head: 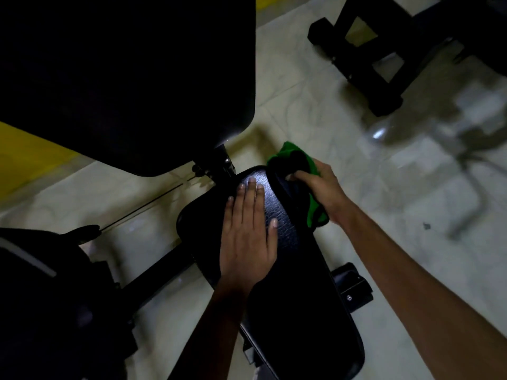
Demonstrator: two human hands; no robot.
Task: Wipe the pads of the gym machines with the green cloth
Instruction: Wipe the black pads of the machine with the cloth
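A long black textured seat pad of a gym bench runs from the centre toward the bottom of the view. My left hand lies flat on its far half, fingers straight and spread. My right hand grips the bunched green cloth against the pad's far right edge; part of the cloth hangs below my palm. A large black back pad fills the upper left.
The pale tiled floor spreads to the right. A black metal machine frame stands at the upper right. Another dark machine part sits at the lower left, with a thin cable running across the floor. A bench bracket juts out right.
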